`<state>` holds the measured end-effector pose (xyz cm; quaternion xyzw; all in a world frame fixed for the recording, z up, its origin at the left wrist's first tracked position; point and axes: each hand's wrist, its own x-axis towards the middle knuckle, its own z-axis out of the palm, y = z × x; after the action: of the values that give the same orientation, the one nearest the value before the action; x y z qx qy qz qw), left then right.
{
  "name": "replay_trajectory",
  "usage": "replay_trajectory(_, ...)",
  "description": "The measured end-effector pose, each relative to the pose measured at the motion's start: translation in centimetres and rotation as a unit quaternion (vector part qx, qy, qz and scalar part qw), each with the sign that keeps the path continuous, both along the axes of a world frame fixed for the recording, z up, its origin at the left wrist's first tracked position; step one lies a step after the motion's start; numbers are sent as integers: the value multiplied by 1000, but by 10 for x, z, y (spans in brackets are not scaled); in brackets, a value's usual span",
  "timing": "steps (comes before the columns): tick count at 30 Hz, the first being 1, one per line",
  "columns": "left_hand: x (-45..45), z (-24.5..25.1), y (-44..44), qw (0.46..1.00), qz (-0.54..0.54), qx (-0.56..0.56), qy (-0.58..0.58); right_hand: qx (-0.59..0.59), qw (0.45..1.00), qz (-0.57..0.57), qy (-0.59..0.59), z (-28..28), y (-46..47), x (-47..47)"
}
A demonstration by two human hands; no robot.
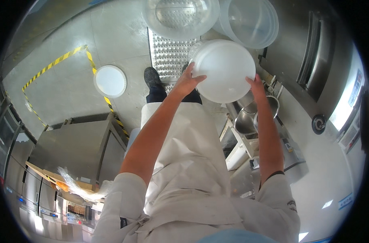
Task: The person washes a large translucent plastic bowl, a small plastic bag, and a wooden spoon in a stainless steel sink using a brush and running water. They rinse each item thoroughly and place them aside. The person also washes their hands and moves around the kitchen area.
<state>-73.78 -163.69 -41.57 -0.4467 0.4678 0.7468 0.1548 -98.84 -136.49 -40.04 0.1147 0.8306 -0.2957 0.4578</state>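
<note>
Both hands grip a round, translucent white plastic container (224,70), held out in front of me above the floor. My left hand (186,82) holds its left side, with the thumb laid over the near surface. On the opposite side, my right hand (256,86) grips the edge; most of those fingers are hidden behind it. Part of a clear ridged rim shows just beyond the container's upper left. Farther out stand a large clear plastic tub (179,35) and a tall translucent plastic bucket (271,24), whose round mouth faces me.
A studded metal floor plate (169,51) lies by my shoes. To the left, a round white lid-like disc (110,81) rests near yellow-black floor tape (58,60). Stainless steel bowls (245,123) sit close to my right forearm. A steel cabinet (72,148) stands at left.
</note>
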Motion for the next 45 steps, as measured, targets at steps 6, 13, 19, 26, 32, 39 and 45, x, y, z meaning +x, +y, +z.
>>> replay_trajectory(6, -20, 37, 19, 988, -73, -136, -32, -39, 995, -63, 69, -4, 15, -2)
replay_trajectory(13, -16, 61, 37, 983, -97, -154, -21, -37, 988, -127, 76, 37, 26, -1)
replay_trajectory(19, -4, 66, 34, 993, -57, -91, -54, 29, 998, -41, 26, 50, 24, 11)
replay_trajectory(26, 19, 113, 49, 979, -117, -163, -44, -8, 995, -98, 0, 78, 26, 29)
replay_trajectory(32, 79, 81, 6, 998, 5, 42, -37, -24, 993, -120, 0, 61, 19, -4)
replay_trajectory(39, 160, 87, -96, 991, 62, 37, -114, 161, 968, 162, 102, -50, 39, -26)
replay_trajectory(45, 178, 105, -124, 979, 133, 66, -142, 240, 898, 286, 232, -21, 22, -1)
